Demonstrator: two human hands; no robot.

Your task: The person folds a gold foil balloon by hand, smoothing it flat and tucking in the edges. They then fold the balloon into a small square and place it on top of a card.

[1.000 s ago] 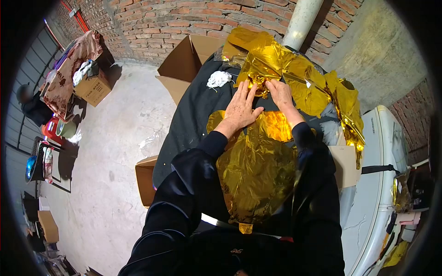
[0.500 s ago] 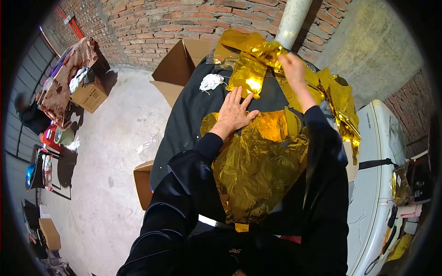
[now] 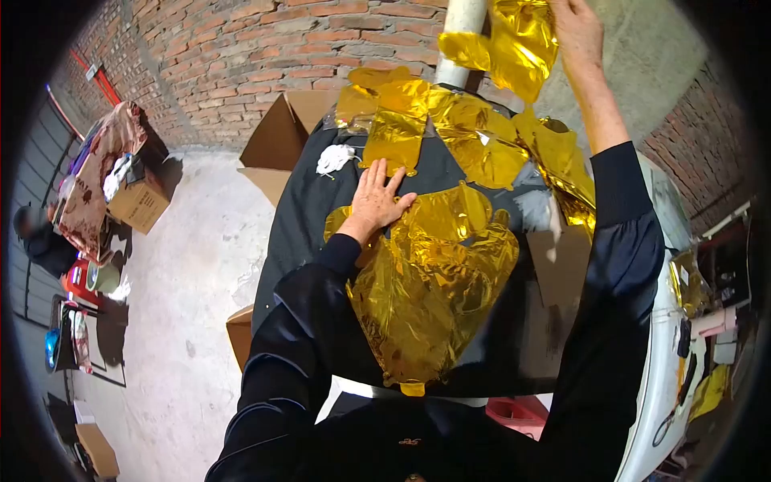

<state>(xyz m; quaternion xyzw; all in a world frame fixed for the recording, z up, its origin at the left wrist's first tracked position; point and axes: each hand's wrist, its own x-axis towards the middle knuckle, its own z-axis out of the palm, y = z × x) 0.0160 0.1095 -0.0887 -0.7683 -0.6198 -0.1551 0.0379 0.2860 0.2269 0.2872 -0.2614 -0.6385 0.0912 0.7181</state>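
My left hand [image 3: 377, 201] lies flat with its fingers apart, the fingertips on the lower end of a flat gold foil balloon [image 3: 393, 132]. Its thumb side rests by the large crumpled gold foil balloon [image 3: 434, 281] that spreads toward my body. High at the upper right, my right hand [image 3: 578, 36] pinches a flat, uninflated gold foil balloon [image 3: 526, 48], which hangs in the air left of the fingers. More gold foil balloons [image 3: 482, 145] overlap along the far and right side of the black-covered table [image 3: 309, 217].
A bundle of white string [image 3: 336, 159] sits left of the foil. Behind it stands an open cardboard box [image 3: 277, 140] by the brick wall. A white pipe [image 3: 463, 40] rises at the far edge; a white appliance [image 3: 650, 386] stands right. Another person [image 3: 40, 241] is far left.
My right hand has lifted a gold foil balloon up and to the right, off the pile. My left hand stays flat on the foil. The view has shifted slightly.
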